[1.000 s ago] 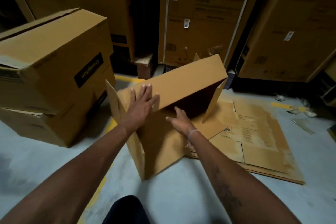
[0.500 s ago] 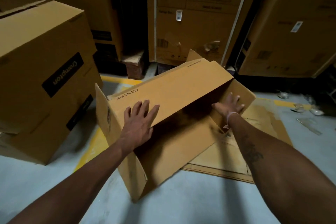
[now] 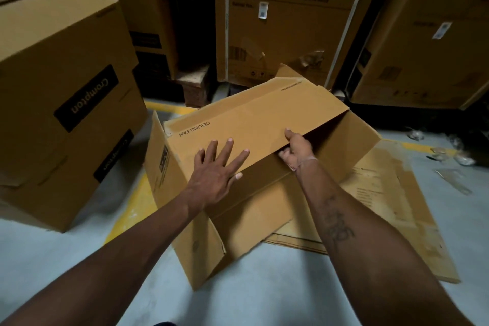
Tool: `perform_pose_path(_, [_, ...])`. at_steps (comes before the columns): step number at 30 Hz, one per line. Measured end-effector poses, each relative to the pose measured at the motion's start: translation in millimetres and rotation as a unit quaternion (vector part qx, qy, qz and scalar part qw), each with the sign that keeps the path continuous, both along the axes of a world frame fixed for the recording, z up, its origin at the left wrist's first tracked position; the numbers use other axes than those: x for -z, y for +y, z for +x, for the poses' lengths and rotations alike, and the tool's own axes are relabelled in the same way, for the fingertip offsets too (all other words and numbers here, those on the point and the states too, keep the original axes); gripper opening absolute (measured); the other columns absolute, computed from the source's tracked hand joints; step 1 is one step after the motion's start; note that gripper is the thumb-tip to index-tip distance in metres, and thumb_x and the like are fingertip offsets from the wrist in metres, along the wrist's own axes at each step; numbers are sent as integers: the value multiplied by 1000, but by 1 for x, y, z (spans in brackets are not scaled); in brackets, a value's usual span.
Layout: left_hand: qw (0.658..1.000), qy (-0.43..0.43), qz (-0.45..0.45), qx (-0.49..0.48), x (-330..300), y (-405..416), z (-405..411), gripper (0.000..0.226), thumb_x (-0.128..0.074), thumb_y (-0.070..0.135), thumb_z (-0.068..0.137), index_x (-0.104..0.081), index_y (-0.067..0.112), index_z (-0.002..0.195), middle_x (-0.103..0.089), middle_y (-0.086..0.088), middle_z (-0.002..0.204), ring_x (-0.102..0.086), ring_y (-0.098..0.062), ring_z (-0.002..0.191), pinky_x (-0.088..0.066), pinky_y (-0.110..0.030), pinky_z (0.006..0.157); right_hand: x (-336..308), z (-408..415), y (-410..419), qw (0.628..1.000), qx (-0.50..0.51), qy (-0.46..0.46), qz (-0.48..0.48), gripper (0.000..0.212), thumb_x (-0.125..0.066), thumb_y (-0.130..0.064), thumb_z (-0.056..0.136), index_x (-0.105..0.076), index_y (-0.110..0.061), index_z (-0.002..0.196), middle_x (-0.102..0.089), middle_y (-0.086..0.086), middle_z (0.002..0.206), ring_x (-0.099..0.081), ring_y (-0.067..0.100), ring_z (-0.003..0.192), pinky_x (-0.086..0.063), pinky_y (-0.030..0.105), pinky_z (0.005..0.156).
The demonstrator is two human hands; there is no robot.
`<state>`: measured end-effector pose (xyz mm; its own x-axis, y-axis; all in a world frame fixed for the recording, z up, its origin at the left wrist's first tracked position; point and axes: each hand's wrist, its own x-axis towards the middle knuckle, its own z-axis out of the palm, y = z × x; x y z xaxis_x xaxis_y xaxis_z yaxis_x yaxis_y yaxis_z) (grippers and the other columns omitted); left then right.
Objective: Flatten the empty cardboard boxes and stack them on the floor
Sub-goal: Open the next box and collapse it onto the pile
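Observation:
An empty brown ceiling-fan box (image 3: 264, 119) lies on its side on the floor, open toward me, its flaps spread. My left hand (image 3: 215, 176) presses flat on the near edge of its top panel, fingers straight and spread. My right hand (image 3: 296, 149) grips that same panel edge further right, thumb on top and fingers curled underneath. The box partly rests on a stack of flattened cardboard (image 3: 391, 201) lying on the grey floor to the right.
Two stacked closed Crompton boxes (image 3: 63, 92) stand at the left. Tall cartons (image 3: 285, 24) line the back wall. Yellow floor tape (image 3: 132, 206) runs under the box. Scraps of clear plastic (image 3: 452, 156) lie at the far right.
My right hand came back from the box's far right flap and took hold of the top panel's edge. My left hand stayed pressed on the panel. The view moved closer.

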<state>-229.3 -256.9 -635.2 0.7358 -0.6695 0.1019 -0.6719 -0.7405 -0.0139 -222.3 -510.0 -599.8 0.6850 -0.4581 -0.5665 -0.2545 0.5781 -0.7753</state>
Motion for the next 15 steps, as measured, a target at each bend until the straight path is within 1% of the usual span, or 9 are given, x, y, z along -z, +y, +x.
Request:
perform_pose_path(1, [1000, 6, -3, 6, -2, 4, 0, 64, -23, 57, 107, 8, 46, 161, 4, -7, 173, -3, -43, 156, -20, -60, 118, -3, 1, 5, 1000, 20, 2, -3, 14, -63, -20, 103, -67, -7, 106, -75, 4, 81, -69, 19, 67, -58, 32, 62])
perform_pose_path(4, [998, 38, 4, 48, -5, 12, 5, 64, -20, 61, 106, 12, 48, 160, 11, -1, 173, 4, -38, 157, -16, -55, 118, -10, -12, 11, 996, 84, 31, -20, 13, -60, -13, 101, -68, -4, 105, -69, 6, 89, -62, 17, 49, -47, 24, 44])
perform_pose_path(6, [992, 76, 13, 96, -3, 7, 7, 67, -20, 64, 105, 13, 45, 161, 17, 4, 172, 9, -32, 158, -12, -53, 120, -8, -37, 6, 990, 129, 62, -14, 9, -60, -11, 96, -66, -6, 93, -65, 6, 89, -59, 21, 51, -38, 18, 38])
perform_pose_path(7, [988, 101, 21, 115, 1, 1, 7, 71, -22, 66, 105, 14, 43, 161, 20, 6, 171, 13, -29, 158, -10, -52, 122, 1, -50, -2, 988, 135, 73, -26, 9, -60, -11, 94, -62, -9, 87, -65, 6, 91, -61, 25, 61, -40, 20, 40])
perform_pose_path(9, [976, 161, 60, 134, 14, -13, 2, 79, -31, 65, 104, 15, 38, 162, 27, 7, 169, 22, -26, 157, -4, -55, 125, 20, -76, -15, 990, 82, 106, -48, 9, -59, -13, 97, -56, -13, 88, -67, 10, 107, -67, 30, 90, -50, 26, 55])
perform_pose_path(10, [970, 184, 85, 135, 23, -20, -3, 81, -35, 63, 104, 15, 37, 162, 29, 6, 168, 25, -26, 155, -3, -59, 125, 32, -86, -22, 990, 77, 114, -12, 4, -55, -14, 100, -57, -14, 96, -65, 12, 119, -66, 31, 101, -57, 30, 70])
perform_pose_path(12, [961, 220, 119, 121, 42, -31, -13, 83, -46, 53, 105, 11, 36, 163, 31, 4, 167, 27, -27, 155, -6, -68, 122, 44, -111, -30, 989, 92, 116, 21, 21, -49, -9, 105, -58, -4, 123, -57, 15, 139, -61, 33, 113, -54, 41, 101])
perform_pose_path(14, [957, 247, 119, 92, 55, -36, -26, 89, -56, 46, 102, 8, 35, 163, 33, 1, 167, 29, -28, 154, -8, -72, 119, 51, -129, -35, 985, 85, 146, 34, 31, -51, -7, 105, -53, 1, 135, -53, 16, 133, -58, 34, 121, -48, 49, 111])
perform_pose_path(15, [958, 255, 105, 75, 60, -36, -32, 93, -59, 45, 101, 8, 34, 164, 36, -1, 165, 31, -29, 153, -8, -72, 120, 56, -136, -37, 983, 81, 160, 28, 33, -53, -8, 105, -53, 2, 136, -50, 15, 128, -58, 35, 116, -48, 50, 110])
